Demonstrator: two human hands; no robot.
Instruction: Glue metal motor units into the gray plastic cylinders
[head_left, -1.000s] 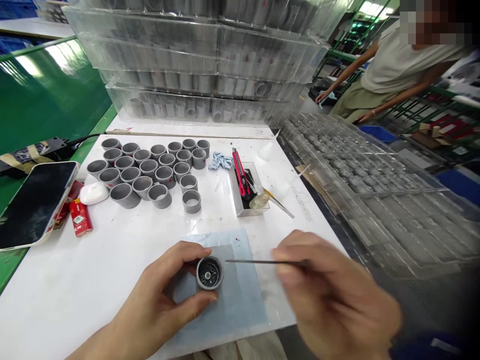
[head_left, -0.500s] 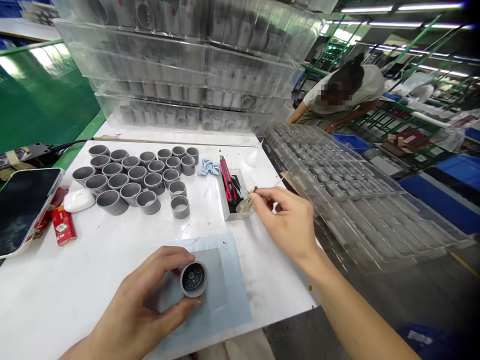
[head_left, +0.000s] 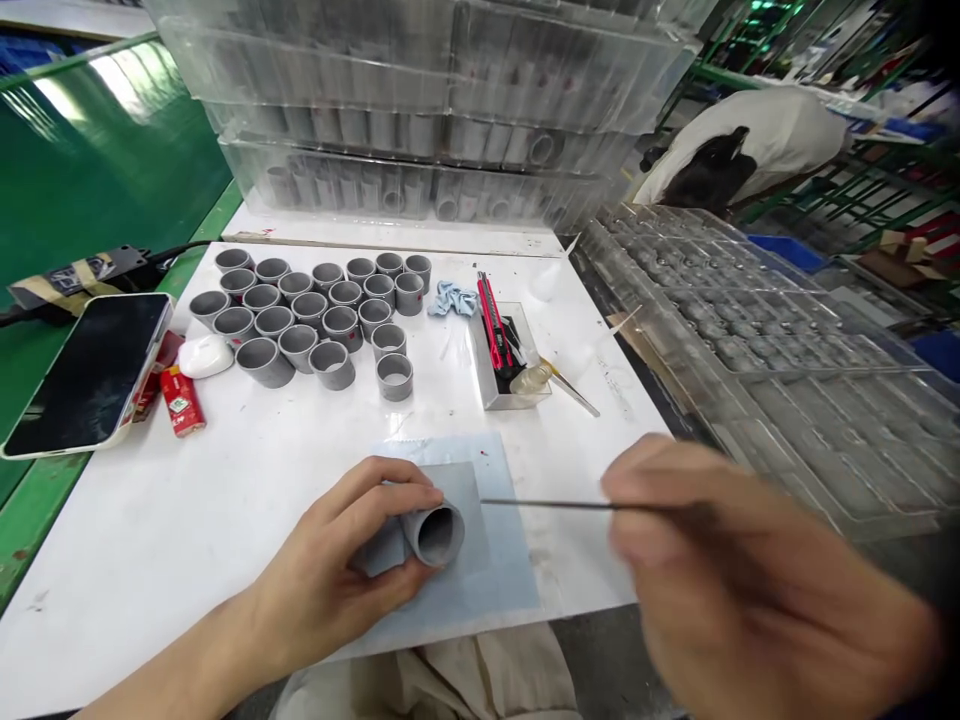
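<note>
My left hand (head_left: 360,560) grips a grey cylindrical tube (head_left: 439,535) between thumb and fingers, its round opening tilted toward me. The tube is over a grey square pad (head_left: 465,490) on a light blue cloth (head_left: 517,575). My right hand (head_left: 735,560), blurred by motion, is closed on a thin dark rod (head_left: 555,504). The rod's tip points left at the tube, a short gap away from it. Farther back, a small open box (head_left: 484,378) holds a red utility knife (head_left: 493,325). Tweezers (head_left: 574,390) lie against the box's right side.
Several grey tubes (head_left: 307,310) stand in rows at the back left. A phone (head_left: 90,370), a white mouse-like object (head_left: 206,356) and a red packet (head_left: 182,402) lie left. Clear bins (head_left: 337,190) are stacked behind; clear trays (head_left: 780,370) lie right. A person (head_left: 757,145) bends beyond.
My right hand has left the small box and come nearer, now holding the thin rod. My left hand has tipped the tube, so its dark inner parts no longer show. The view has shifted.
</note>
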